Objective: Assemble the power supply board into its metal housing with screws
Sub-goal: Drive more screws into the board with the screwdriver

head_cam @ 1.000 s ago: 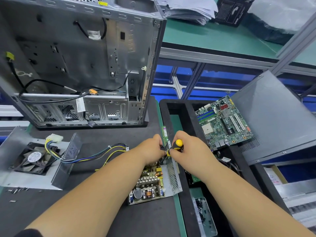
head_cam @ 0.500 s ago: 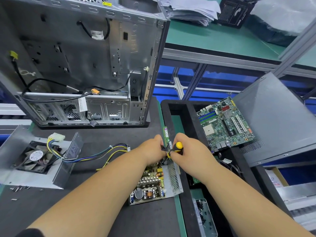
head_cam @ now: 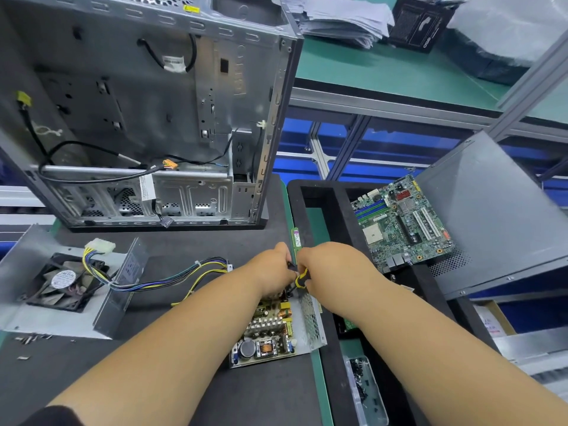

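On the dark-matted table (head_cam: 184, 395) we see the green power supply board (head_cam: 267, 333) lying in its open silver metal housing (head_cam: 310, 321) near the middle. Our two hands (head_cam: 302, 269) meet just behind it. Behind and to the left stands the open grey computer case (head_cam: 147, 112). At far left lies a metal cover with a fan (head_cam: 61, 284). To the right, a green motherboard (head_cam: 402, 226) rests in a black foam tray (head_cam: 338, 210).

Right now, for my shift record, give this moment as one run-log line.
step: driving screw | right hand: grips screwdriver | left hand: steadies its tip | power supply board: seated in metal housing
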Motion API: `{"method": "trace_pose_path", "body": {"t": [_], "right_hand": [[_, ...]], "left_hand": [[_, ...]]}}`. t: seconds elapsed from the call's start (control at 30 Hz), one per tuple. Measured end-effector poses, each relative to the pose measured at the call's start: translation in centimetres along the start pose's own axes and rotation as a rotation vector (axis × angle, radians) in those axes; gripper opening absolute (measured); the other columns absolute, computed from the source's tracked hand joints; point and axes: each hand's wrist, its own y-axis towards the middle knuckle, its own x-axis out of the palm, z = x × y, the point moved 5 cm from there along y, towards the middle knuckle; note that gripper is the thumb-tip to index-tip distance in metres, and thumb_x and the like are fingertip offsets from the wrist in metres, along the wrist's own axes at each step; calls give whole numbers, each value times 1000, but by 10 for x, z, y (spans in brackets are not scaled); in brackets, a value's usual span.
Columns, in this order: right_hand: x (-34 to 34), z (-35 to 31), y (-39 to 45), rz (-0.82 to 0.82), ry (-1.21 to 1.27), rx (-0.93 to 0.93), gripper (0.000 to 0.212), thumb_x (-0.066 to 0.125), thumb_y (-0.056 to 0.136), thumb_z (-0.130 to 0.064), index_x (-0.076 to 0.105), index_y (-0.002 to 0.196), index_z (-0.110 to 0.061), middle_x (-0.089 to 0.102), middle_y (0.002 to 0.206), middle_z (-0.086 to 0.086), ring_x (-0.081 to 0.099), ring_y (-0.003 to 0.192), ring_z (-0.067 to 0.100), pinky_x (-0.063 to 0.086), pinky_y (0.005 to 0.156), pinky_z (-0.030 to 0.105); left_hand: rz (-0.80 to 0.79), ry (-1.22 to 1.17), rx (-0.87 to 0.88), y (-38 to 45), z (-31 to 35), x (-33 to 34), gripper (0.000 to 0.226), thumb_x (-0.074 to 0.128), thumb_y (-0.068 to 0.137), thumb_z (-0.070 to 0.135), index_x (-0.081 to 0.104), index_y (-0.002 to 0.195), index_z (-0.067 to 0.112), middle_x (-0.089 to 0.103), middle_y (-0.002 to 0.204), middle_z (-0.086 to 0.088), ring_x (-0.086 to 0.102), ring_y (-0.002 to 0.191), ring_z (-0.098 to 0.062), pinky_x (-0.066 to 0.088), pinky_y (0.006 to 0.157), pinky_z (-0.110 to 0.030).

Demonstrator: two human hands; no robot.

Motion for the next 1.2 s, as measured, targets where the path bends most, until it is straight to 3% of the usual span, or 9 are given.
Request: {"method": "trace_pose_path", "body": {"t": [0.13, 0.23, 0.67, 0.8, 1.0, 1.07, 1.2], "right_hand": [[-4, -1, 0, 1, -18, 11, 20, 57, 92, -11, 60, 110, -17, 63, 100, 4, 51, 84, 22, 35, 65, 29], [-5, 1, -2, -10, -10, 13, 20, 56, 93, -13, 59, 112, -17, 63, 101, 5, 56, 90, 23, 37, 66, 29], [-1, 4, -6, -5, -10, 26, 20, 55, 95, -16, 57, 115, -15, 62, 98, 4, 59, 94, 25, 44, 70, 33], [0, 4, -1, 21, -67, 51, 8, 56, 96, -23, 51, 98, -18, 41, 70, -3, 48, 75, 25, 29, 52, 29], [9, 7, 9, 70, -193, 122, 36, 56, 96, -33, 38, 69, -17, 35, 62, -3, 43, 62, 21, 23, 46, 26], [10, 6, 9, 88, -218, 139, 27, 52, 97, -31, 48, 74, -19, 35, 61, -4, 41, 58, 20, 20, 46, 26], [4, 1, 3, 145, -164, 78, 35, 36, 101, -47, 53, 90, -19, 45, 73, -1, 41, 63, 22, 27, 59, 32]], "left_hand": [[-2, 4, -2, -1, 1, -1, 26, 59, 92, 29, 37, 99, 17, 57, 91, -8, 55, 85, -27, 40, 68, -36], [-9, 3, 0, -1, 1, 0, 27, 60, 92, 27, 41, 105, 14, 62, 100, -14, 59, 94, -31, 44, 75, -39], [-6, 10, 7, 5, -3, 1, 29, 62, 92, 32, 40, 105, 17, 59, 93, -9, 52, 80, -23, 42, 70, -37], [-4, 12, 6, 6, -4, 2, 27, 61, 93, 30, 39, 104, 16, 59, 96, -10, 51, 82, -23, 41, 71, -37], [-11, -1, -8, 5, -3, 2, 33, 65, 90, 32, 38, 102, 16, 53, 90, -7, 46, 78, -22, 37, 68, -35], [-6, -5, -7, 4, -3, 1, 28, 61, 91, 30, 39, 101, 16, 54, 89, -7, 46, 77, -22, 36, 67, -35], [3, -3, 0, 2, -3, -1, 16, 50, 92, 23, 41, 103, 16, 55, 92, -6, 49, 79, -21, 40, 70, -38]]}}
